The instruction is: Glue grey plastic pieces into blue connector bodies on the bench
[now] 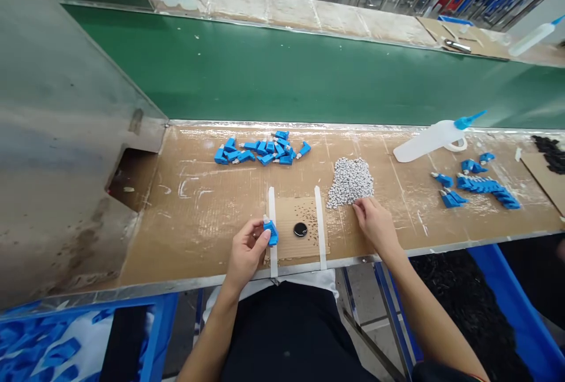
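Note:
My left hand (248,251) pinches a blue plastic part (271,233) with a pale tip, held over the left strip of white tape. At the near edge of a pile of small grey-white pieces (351,180), my right hand (374,222) has its thumb and forefinger together; whether a piece is between them is too small to tell. Between the hands, a round black cap-like dish (301,229) with shiny dark content rests on a taped cardboard pad (289,246). Farther back lies a loose heap of similar blue parts (266,149).
On the right are a white squeeze bottle (426,142) with a blue nozzle, a tape roll (457,145) and a row of blue parts (488,186). A metal panel (75,123) walls off the left. A green belt (273,70) runs behind. Blue bins (165,326) stand below the edge.

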Available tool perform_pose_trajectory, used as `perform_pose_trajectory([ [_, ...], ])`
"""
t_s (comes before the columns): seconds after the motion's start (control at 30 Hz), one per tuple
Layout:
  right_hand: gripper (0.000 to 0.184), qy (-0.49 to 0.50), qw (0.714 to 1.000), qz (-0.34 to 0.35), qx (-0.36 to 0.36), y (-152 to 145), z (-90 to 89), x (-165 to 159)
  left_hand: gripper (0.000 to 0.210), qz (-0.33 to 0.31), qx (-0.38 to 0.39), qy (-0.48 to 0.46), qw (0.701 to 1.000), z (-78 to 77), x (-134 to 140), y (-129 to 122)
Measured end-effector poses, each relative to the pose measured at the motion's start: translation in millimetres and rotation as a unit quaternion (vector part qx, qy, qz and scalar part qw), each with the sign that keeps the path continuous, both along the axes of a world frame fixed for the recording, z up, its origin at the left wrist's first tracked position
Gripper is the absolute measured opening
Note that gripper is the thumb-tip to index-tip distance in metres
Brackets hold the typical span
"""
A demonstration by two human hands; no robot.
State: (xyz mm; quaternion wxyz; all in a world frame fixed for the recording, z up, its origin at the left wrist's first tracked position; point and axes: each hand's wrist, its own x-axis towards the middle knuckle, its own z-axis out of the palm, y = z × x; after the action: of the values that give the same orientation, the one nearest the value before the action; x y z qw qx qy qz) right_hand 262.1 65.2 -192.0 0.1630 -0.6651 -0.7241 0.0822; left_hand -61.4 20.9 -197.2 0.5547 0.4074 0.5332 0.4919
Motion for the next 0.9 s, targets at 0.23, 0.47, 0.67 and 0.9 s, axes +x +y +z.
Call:
perform_pose_trajectory([
  [0.23, 0.016, -0.074, 0.98, 0.087, -0.161, 10, 22.8, -2, 0.027, -0.02, 0.039, 0.005, 0.999, -1.2, -1, -8],
  [0.47, 0.02, -0.03, 0.967, 0.243, 0.077, -17, -3.1, -50, 0.024, 0.006, 0.063, 0.008, 0.998, -3.6, -3, -14],
  [0.67, 0.027, -0.109, 0.945, 0.287, 0.117, -21, -2.2, -59, 0.021, 0.006, 0.072, -0.002, 0.997, -4.5, -5, -17],
  [0.9, 0.029, -0.112, 0.94, 0.311, 0.087, -14, 4.7, -52, 0.02, -0.001, 0.068, -0.033, 0.997, -11.3, -5, -18],
])
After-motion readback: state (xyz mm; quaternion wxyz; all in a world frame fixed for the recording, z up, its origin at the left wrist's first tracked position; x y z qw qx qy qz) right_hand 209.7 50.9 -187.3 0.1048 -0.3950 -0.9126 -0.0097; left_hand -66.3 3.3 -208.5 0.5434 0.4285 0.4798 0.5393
